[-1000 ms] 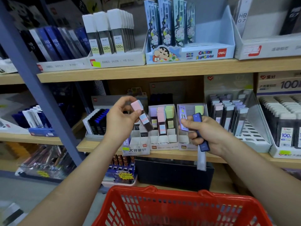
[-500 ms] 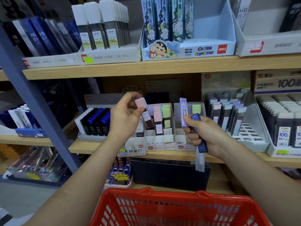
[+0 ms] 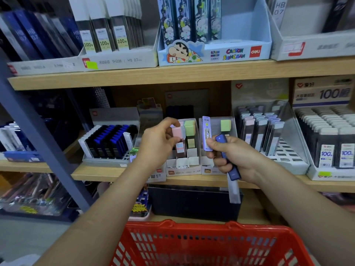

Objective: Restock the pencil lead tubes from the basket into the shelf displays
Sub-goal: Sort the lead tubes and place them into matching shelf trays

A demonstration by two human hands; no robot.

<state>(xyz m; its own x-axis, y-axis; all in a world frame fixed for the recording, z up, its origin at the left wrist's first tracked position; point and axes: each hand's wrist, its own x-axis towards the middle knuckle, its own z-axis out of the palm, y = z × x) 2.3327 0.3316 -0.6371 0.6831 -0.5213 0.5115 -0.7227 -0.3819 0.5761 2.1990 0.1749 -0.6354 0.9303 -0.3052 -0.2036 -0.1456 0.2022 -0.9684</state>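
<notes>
pinching a pink-capped lead tube (image 3: 177,133) between thumb and fingertips, the left hand (image 3: 159,144) hides the tube's left edge and holds it upright at the pastel display box (image 3: 182,170) on the middle shelf, beside green-capped ones. its body is dark with a pale label, the print too blurred to read. the right hand (image 3: 236,158) curls round a blue-capped tube (image 3: 231,174), clear end down, middle hidden. the red basket (image 3: 269,230) is cut off below.

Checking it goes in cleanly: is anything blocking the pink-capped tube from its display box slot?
Nothing visible does. The left hand pinches the pink-capped tube at the display box, beside the green-capped tubes.
</notes>
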